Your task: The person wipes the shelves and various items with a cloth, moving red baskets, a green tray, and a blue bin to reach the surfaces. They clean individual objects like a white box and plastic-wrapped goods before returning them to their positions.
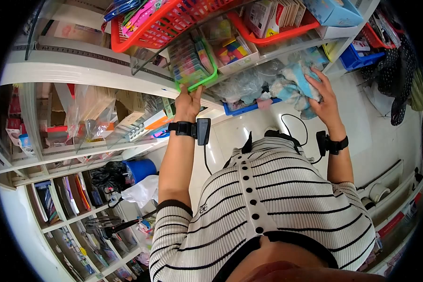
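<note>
My left hand (189, 104) grips the near end of a green plastic basket (215, 75) on the glass shelf, with its fingertips partly hidden at the rim. Small packs in clear wrapping fill that basket. In my right hand (325, 98) is a bunched blue, white and grey cloth (293, 87), with the fingers curled over its right side. The cloth is in front of the lower shelf, close to a blue tray (235, 110) of crumpled clear plastic bags (242, 87). Beside the green basket stands a white box (239, 62) with colourful blocks or packs in it.
Red baskets (174, 26) of stationery and cards sit above on the glass shelves. A light blue box (338, 14) stands at the upper right. Cables hang from both wrist straps. A blue bin (141, 171) and a black fan (109, 225) are at the left.
</note>
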{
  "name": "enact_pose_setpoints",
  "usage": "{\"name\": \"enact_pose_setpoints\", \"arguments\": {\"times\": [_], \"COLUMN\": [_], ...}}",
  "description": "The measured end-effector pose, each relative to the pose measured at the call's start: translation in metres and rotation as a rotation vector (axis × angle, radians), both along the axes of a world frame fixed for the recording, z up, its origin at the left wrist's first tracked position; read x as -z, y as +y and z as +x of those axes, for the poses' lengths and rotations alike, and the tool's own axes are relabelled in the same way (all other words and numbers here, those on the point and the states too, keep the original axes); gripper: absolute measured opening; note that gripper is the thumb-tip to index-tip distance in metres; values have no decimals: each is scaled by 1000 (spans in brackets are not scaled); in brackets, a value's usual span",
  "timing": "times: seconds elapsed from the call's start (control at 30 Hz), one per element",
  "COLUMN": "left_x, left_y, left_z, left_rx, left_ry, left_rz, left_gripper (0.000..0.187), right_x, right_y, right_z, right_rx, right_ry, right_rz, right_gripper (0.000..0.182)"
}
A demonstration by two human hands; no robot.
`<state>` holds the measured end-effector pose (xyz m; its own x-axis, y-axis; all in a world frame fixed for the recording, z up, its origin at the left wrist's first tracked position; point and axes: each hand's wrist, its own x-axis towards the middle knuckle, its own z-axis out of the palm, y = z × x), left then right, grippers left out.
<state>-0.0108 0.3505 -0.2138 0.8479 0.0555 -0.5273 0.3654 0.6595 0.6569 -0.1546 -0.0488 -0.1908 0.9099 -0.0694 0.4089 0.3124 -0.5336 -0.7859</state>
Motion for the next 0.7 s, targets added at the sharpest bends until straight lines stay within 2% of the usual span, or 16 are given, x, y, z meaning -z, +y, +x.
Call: {"name": "enact_pose_setpoints", "arguments": {"times": [0.13, 0.23, 0.37, 0.43, 0.53, 0.63, 0.7], "left_x": [-7, -7, -8, -4, -2, -7, -15], "left_y": [-9, -16, -24, -27, -29, -29, -40], "left_z": [-2, -10, -11, -6, -4, -9, -23], "left_rx": [-53, -57, -4, -92, -113, -28, 39], "left_ry": [29, -51, -13, -17, -29, -76, -48], "left_rz": [11, 0, -109, 31, 37, -48, 21], "left_gripper": [48, 48, 42, 37, 42, 39, 38], "right_x": [0, 5, 6, 6, 8, 12, 15], "right_y": [-1, 1, 0, -3, -6, -9, -11], "right_z": [-1, 0, 2, 3, 3, 4, 6], "right_rx": [7, -42, -60, -61, -73, -85, -90], "right_ry": [14, 1, 4, 15, 1, 23, 40], "right_rz": [-31, -16, -29, -34, -19, -14, -11], "right_gripper": [63, 62, 62, 62, 63, 64, 65]}}
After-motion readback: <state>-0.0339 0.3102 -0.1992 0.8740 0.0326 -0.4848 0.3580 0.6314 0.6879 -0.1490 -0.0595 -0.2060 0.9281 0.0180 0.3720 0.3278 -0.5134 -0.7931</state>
